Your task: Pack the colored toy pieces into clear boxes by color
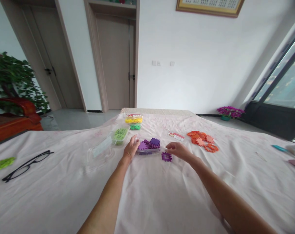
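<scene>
My left hand (131,149) grips the left end of a clear plastic box (148,151), thumb near its rim. Purple toothed interlocking pieces (147,144) fill the box, with a darker violet one on top. To the right, my right hand (177,150) hovers with curved fingers, thumb and forefinger slightly apart. Just under those fingertips a purple square frame piece (166,157) lies on the cloth; nothing shows between the fingers.
Left of the box are a clear lid (100,154), a tub of light green pieces (120,134) and stacked boxes of yellow pieces (133,120) and green ones. Orange pieces (201,139) and a printed card (176,136) lie right. Black glasses (28,165) rest far left.
</scene>
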